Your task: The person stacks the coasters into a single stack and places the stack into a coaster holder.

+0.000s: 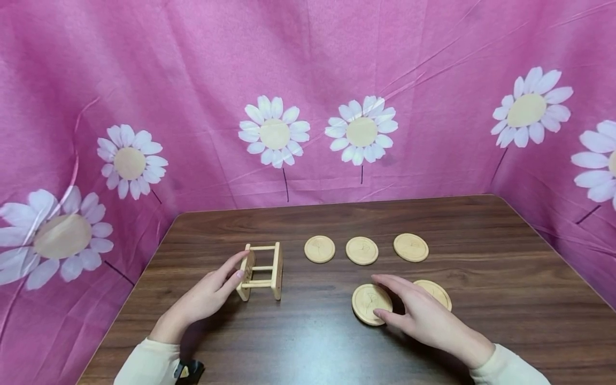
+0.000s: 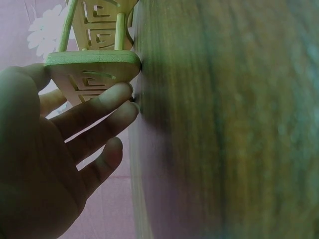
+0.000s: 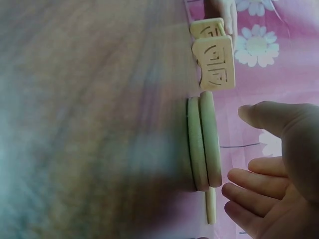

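My left hand (image 1: 207, 293) holds the near-left side of a small wooden coaster rack (image 1: 277, 270), thumb and forefinger at opposite ends of the side panel's top edge. Its other fingers (image 2: 94, 112) extend along the outer face of that cut-out panel (image 2: 92, 79). Two round wooden coasters (image 3: 204, 142) lie stacked on the table, seen edge-on in the right wrist view. Over the upper coaster (image 1: 368, 305), my right hand (image 1: 425, 315) hovers with thumb and fingers spread; the right wrist view shows a gap between fingertips and stack.
Behind the stack, three more round coasters (image 1: 320, 249) (image 1: 362, 251) (image 1: 410, 247) lie flat in a row. Another coaster (image 1: 437, 291) is partly covered by my right hand. A pink flowered cloth (image 1: 317, 64) hangs around the dark wooden table (image 1: 308, 342).
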The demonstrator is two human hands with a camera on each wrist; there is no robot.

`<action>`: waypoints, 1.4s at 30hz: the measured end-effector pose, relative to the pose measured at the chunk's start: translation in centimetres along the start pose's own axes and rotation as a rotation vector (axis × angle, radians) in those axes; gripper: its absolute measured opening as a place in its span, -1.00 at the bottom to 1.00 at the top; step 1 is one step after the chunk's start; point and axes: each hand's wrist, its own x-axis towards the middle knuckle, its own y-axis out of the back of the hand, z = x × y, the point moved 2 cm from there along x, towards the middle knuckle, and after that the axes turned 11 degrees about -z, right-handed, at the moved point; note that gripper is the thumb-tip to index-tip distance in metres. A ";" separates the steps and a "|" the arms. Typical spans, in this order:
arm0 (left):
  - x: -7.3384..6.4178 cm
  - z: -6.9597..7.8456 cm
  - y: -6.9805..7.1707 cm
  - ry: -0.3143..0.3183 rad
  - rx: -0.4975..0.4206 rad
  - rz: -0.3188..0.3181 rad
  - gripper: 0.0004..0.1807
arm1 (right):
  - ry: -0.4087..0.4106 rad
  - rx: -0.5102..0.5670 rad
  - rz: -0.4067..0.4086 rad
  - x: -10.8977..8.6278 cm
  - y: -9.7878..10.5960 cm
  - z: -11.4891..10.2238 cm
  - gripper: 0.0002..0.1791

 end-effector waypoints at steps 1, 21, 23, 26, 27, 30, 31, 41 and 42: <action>0.0 0.0 0.0 0.000 0.000 -0.001 -0.43 | 0.002 0.004 0.001 0.1 0.1 0.0 -0.34; 0.0 -0.1 0.1 0.008 -0.005 -0.009 -0.43 | 0.036 0.151 -0.024 2.4 0.9 0.0 -0.43; 0.0 -0.2 0.1 0.006 -0.006 -0.009 -0.43 | 0.037 0.162 -0.029 2.7 1.0 0.1 -0.42; 0.0 -0.2 0.2 0.001 -0.007 -0.008 -0.43 | 0.027 0.177 -0.042 3.1 1.1 0.1 -0.42; 0.0 -0.2 0.2 0.000 -0.007 -0.008 -0.43 | 0.024 0.182 -0.048 3.2 1.1 0.0 -0.42; 0.1 -0.2 0.3 -0.005 -0.008 -0.015 -0.42 | 0.014 0.191 -0.058 3.6 1.3 0.0 -0.43; 0.1 -0.1 0.3 -0.005 -0.008 -0.017 -0.42 | 0.014 0.192 -0.059 3.7 1.3 0.0 -0.43; 0.1 -0.1 0.2 0.002 -0.010 -0.020 -0.42 | 0.026 0.195 -0.089 5.1 1.4 -0.1 -0.44; 0.1 -0.2 0.2 0.003 -0.010 -0.019 -0.42 | 0.029 0.199 -0.094 5.3 1.4 0.0 -0.44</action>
